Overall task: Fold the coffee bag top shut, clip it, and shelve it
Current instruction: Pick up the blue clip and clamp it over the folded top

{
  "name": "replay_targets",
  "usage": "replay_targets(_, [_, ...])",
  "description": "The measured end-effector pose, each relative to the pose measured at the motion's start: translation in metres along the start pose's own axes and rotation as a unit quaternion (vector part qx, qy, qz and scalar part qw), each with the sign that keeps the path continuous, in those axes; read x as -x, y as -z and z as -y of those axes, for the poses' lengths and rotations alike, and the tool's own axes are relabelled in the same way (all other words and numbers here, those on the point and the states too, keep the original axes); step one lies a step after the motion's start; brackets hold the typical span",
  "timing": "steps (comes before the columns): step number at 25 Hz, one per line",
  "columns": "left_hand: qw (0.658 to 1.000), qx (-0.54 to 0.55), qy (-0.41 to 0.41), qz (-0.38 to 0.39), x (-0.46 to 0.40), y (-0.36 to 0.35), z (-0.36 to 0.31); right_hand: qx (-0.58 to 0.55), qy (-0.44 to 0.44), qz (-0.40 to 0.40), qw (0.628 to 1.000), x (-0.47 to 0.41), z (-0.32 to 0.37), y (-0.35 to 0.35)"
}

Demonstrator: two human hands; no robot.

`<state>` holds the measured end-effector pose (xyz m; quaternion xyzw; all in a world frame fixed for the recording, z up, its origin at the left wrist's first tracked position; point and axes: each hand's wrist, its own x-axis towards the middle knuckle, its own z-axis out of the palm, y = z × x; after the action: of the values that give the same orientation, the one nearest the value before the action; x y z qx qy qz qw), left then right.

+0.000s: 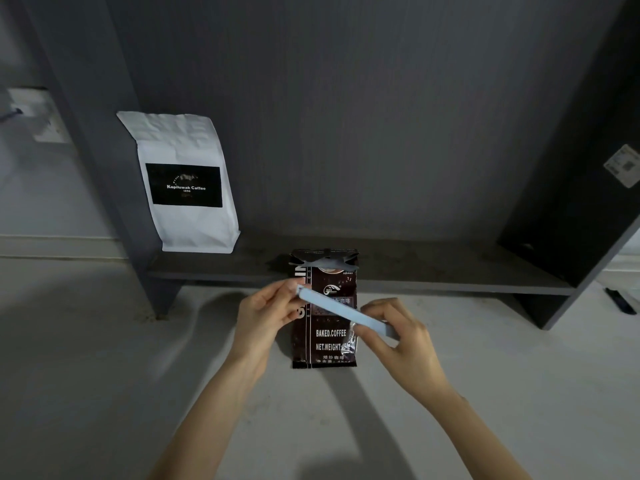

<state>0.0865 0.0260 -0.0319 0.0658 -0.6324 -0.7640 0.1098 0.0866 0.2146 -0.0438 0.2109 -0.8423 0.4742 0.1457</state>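
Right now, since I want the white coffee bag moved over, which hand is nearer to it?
Left. The left hand is below and slightly right of the white coffee bag; the right hand is farther right, beyond the dark coffee bag.

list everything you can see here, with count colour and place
dark coffee bag: 1, dark brown with white print, lying flat on the pale floor in front of the shelf
long sealing clip: 1, pale blue, held slanted above the dark bag between both hands
small clip: 1, grey-blue, across the dark bag's top edge
white coffee bag: 1, white with a black label, upright at the shelf's left end
shelf unit: 1, dark grey, along the back, low board just above the floor
paper label: 1, white, on the unit's right side panel
dark object: 1, black, on the floor at far right, too small to identify
left hand: 1, pinching the long clip's upper left end
right hand: 1, gripping the long clip's lower right end
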Motion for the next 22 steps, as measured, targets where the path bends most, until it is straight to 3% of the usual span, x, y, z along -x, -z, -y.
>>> replay_targets(6, [0.999, -0.010, -0.031, 0.034, -0.010, -0.001, -0.014, -0.175, -0.110, 0.050, 0.977, -0.008, 0.004, 0.013])
replay_targets(10, [0.995, -0.043, -0.062, 0.060, -0.025, -0.004, -0.034, -0.269, -0.126, -0.008, 0.955, -0.024, 0.009, 0.019])
replay_targets(13, [0.994, -0.071, -0.084, -0.003, -0.048, -0.002, -0.041, -0.298, -0.149, -0.056, 0.941, -0.042, 0.009, 0.025])
replay_targets(15, [0.990, -0.128, -0.062, -0.015, -0.068, 0.001, -0.037, -0.299, -0.162, -0.072, 0.938, -0.051, 0.005, 0.028])
replay_targets(19, [0.976, -0.206, 0.049, 0.053, -0.101, 0.004, -0.015, -0.323, -0.195, -0.099, 0.921, -0.064, -0.007, 0.027])
replay_targets(22, [0.969, -0.220, 0.080, 0.082, -0.103, 0.000, 0.000, -0.338, -0.211, -0.110, 0.911, -0.069, -0.018, 0.025])
